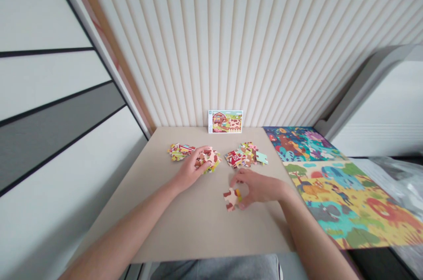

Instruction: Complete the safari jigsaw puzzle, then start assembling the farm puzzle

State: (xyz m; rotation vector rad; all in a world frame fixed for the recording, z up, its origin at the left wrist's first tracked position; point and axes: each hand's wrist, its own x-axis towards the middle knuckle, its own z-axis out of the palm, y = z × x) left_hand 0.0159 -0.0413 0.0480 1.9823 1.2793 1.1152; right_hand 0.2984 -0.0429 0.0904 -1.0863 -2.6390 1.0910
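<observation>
My left hand (194,167) rests on a small heap of puzzle pieces (211,161) near the middle of the beige table (185,222), fingers curled over a piece. My right hand (259,186) lies lower and to the right, its fingers pinching a brown and white puzzle piece (230,198) flat on the table. Two more heaps of loose pieces lie nearby: one on the left (178,151), another on the right (246,155). A small reference picture card (225,121) of a farm stands against the ribbed wall.
Finished colourful animal puzzles (343,192) cover the table's right side, reaching its edge. A ribbed wall rises behind, panels on the left. A grey ledge stands at the right. My grey-clad lap shows below the table's front edge.
</observation>
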